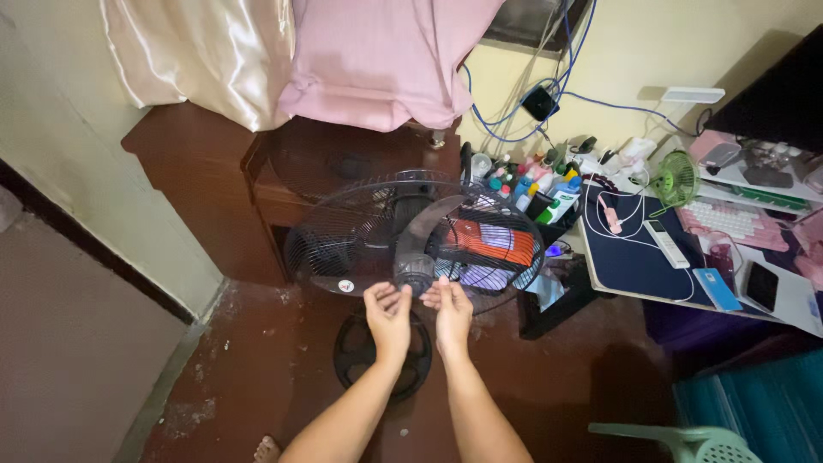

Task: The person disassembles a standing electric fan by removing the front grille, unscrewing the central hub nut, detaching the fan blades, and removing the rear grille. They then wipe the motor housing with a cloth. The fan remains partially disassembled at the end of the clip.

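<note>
A black stand fan (411, 236) stands on the dark red floor, its head tilted back so the round wire cage faces up towards me. Grey blades (433, 221) show inside the cage, around a central hub. My left hand (387, 310) and my right hand (449, 307) are side by side at the near rim of the cage, fingers curled on the wire just below the hub. The fan's round base (364, 351) lies on the floor beneath my wrists.
A dark wooden cabinet (201, 184) stands behind the fan, with pink and cream cloth (377, 56) hanging above. To the right is a low desk (651, 257) with bottles, a small green fan (676, 180), a remote and phones. A green plastic chair (686, 441) is at the bottom right.
</note>
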